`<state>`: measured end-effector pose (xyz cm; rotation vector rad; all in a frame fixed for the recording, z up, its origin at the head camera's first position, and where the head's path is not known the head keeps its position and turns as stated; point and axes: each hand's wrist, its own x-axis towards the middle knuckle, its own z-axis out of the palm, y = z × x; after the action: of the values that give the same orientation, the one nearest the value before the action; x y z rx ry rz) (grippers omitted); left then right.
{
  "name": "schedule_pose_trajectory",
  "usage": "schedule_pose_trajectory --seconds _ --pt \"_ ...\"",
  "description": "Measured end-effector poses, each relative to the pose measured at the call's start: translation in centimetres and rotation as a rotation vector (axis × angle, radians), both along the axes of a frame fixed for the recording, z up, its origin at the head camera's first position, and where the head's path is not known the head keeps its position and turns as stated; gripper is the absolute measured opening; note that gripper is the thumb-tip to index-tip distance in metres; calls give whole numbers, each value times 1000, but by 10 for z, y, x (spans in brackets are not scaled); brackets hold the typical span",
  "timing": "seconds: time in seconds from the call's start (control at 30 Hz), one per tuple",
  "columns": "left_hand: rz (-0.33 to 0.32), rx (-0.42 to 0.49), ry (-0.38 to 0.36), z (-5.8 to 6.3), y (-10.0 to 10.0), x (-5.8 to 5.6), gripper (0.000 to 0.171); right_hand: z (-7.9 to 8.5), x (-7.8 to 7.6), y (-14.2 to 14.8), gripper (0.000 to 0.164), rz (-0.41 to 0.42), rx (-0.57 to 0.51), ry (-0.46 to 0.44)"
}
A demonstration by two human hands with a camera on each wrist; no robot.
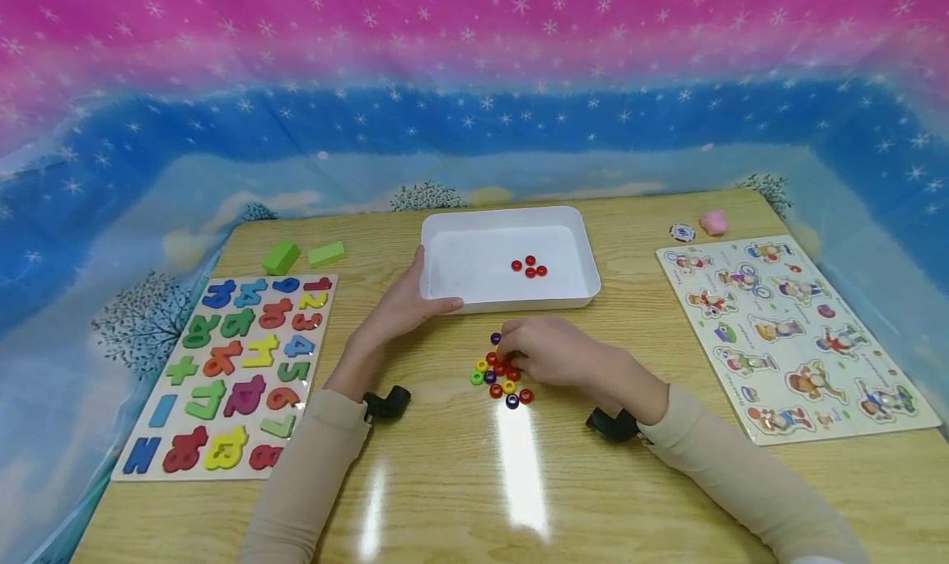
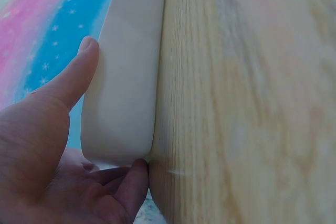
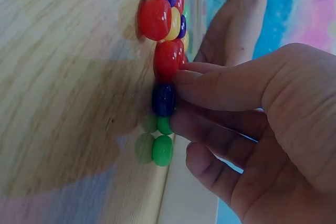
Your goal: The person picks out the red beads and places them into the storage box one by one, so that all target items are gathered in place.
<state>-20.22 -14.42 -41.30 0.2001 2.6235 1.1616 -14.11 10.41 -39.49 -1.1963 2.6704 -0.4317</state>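
My left hand (image 1: 408,300) grips the left front corner of a white tray (image 1: 511,306), thumb along its rim and fingers bent around the corner below. Several red beads (image 1: 530,272) lie inside the tray, right of its middle. In front of it, a loose cluster of red, yellow, purple and green beads (image 1: 495,390) rests on the table. My right hand (image 1: 552,351) reaches over the cluster from the right and covers part of it. In the right wrist view its thumb and finger pinch at a red bead (image 3: 167,59), with a dark blue bead (image 3: 164,99) and green beads (image 3: 163,151) close by.
A number puzzle board (image 1: 248,366) lies at the left, with two green blocks (image 1: 282,258) behind it. On the right is a picture puzzle board (image 1: 786,333). A poker chip (image 1: 682,232) and a pink figure (image 1: 714,222) sit behind that. A patterned cloth (image 1: 474,119) surrounds the wooden table.
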Motion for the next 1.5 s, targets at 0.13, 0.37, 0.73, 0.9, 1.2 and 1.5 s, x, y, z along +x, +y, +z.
schedule_pose_trajectory --seconds 0.13,0.37,0.73,0.9,1.2,1.5 --pt "0 14 -2 0 0 0 122 0 1 -2 15 -3 23 16" --pt "1 24 -2 -1 -1 0 121 -1 2 -6 13 -7 31 56" --pt "-9 35 9 1 1 0 118 30 -24 8 14 -95 -114 70" --pt "14 6 -1 0 0 0 118 32 -55 14 12 -203 -156 75" --pt "19 13 -2 -2 1 1 118 5 -90 3 17 -276 -85 45" --pt "15 11 6 -2 1 0 119 -3 -97 4 14 -314 -48 95"
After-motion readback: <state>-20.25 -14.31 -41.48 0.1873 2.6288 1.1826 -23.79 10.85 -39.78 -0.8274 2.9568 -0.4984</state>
